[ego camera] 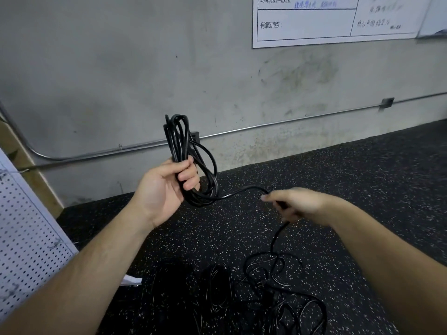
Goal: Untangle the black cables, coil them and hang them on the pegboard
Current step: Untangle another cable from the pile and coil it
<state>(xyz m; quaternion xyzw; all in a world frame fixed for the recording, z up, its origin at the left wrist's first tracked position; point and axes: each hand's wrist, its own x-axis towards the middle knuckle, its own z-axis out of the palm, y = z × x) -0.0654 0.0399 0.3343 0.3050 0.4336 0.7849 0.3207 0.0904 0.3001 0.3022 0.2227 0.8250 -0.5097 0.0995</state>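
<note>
1. Standing at the far left edge: white pegboard (26, 238), slanted in view, its lower part near the floor.
2. Metal conduit (96, 154), fixed low along the grey wall and passing behind the raised coil.
3. Left hand (167, 187), palm toward the camera, fingers (191, 176) clenched round the coiled cable (180, 141). The loops are held upright in the air in front of the wall.
4. Tangled cables (215, 286), black, heaped on the speckled black floor (362, 177) below both hands.
5. Loose strand (242, 189), same cable, leaving the bottom of the coil and arcing across to the other hand.
6. Right hand (297, 204), blurred, back uppermost, fingers curled round the loose strand. The strand drops from it into the floor tangle.
7. Printed chart (314, 22), white with black ruled boxes, mounted on the wall at upper right.
</note>
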